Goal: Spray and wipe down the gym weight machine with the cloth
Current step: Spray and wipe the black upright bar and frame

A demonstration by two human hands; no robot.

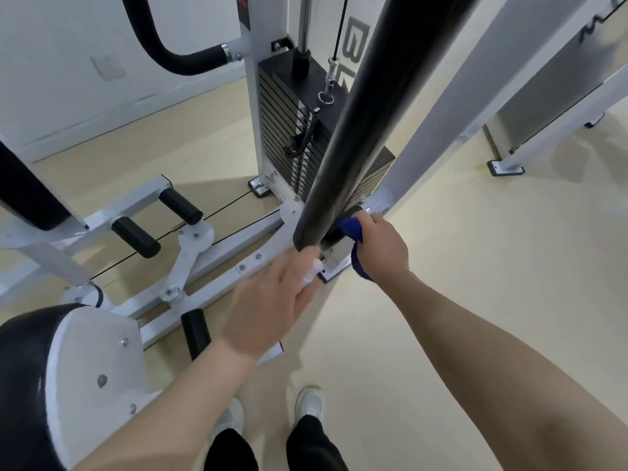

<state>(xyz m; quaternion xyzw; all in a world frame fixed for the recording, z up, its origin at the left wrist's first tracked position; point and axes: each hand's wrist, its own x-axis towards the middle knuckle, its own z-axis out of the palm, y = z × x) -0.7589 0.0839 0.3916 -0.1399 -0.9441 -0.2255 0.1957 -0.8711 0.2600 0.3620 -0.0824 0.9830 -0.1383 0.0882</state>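
Observation:
The white-framed weight machine fills the left and centre, with a black weight stack behind a thick black padded bar that slants down the middle. My right hand grips a blue cloth and presses it against the frame just below the bar's lower end. My left hand is curled around a small white spray bottle, mostly hidden by the fingers, its tip near the frame's corner foot.
A black seat pad with white underside sits at lower left. Black foot rollers stand on the base frame. Another white machine frame rises at right. My white shoes stand on the beige floor.

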